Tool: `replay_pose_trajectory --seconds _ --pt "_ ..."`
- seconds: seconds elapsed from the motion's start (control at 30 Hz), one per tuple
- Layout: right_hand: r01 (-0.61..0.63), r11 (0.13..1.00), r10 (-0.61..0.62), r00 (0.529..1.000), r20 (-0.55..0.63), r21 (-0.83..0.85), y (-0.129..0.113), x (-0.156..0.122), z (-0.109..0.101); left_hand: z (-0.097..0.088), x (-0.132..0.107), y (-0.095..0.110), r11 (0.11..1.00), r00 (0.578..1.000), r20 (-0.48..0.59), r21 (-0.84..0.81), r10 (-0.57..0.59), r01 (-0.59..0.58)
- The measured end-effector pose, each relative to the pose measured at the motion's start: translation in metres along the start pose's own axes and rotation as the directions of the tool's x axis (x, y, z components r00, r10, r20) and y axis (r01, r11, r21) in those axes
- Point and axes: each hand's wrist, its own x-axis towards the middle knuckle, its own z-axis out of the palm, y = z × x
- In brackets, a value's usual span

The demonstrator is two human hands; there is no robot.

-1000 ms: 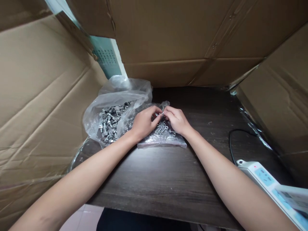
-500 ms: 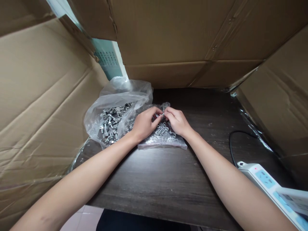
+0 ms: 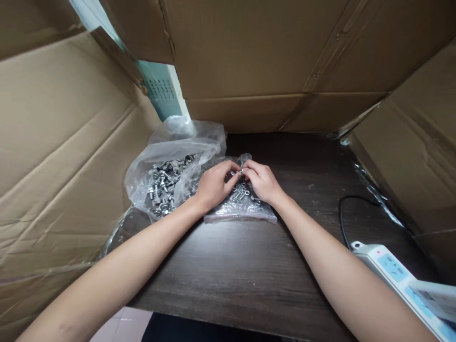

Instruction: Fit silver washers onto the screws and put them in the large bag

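Two bags in play, side by side. Big bag [image 3: 137,190], left and far: thin, limp film, mouth open to the near side; judged heavy from its load of bolts [image 3: 166,185]. Best hold: gathered rim, not a single edge of film. Flat bag [image 3: 231,218], centre, just right of it: soft and slick, likely to slide; hold by the straight near edge. Small fasteners [image 3: 240,195] lie at its middle, in or on the film, cannot tell which. Judged stiff, light, hard to damage, apt to roll.

Smallest: metal piece [image 3: 242,172], above the far part of the flat bag, between the hands. Type too small to tell. Probably smooth; take it across the sides, thumb against forefinger.

Grip: left hand [image 3: 215,185] pinches the piece from the left, right hand [image 3: 262,182] from the right, fingertips meeting. Which carries the weight, cannot tell.

Surroundings: cardboard [image 3: 267,52] walls far, left and right, limiting reach. Dark table [image 3: 221,270] beneath. Power strip [image 3: 372,256] near right, beside the right forearm; cable [image 3: 341,216] loops off its far end. Main obstruction: left hand partly covers the flat bag; film crowds it.
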Motion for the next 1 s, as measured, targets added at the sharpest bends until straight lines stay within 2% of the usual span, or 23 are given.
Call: replay_pose_trajectory --seconds 0.23,0.47,1.0 --pt "0.023 1.0 -0.023 0.999 -0.032 -0.004 0.0024 0.0002 0.0005 0.0005 -0.0002 -0.0013 1.0 1.0 -0.011 -0.005 0.003 -0.003" --pt "0.011 1.0 -0.011 1.0 0.004 -0.004 0.0007 0.0003 -0.0001 0.0004 0.0003 -0.0014 1.0 1.0 -0.008 0.001 -0.003 0.004" --pt "0.023 0.999 -0.023 1.0 -0.012 -0.027 0.0032 0.0003 0.0008 -0.0003 -0.0008 -0.0005 1.0 1.0 -0.007 0.003 -0.001 0.001"
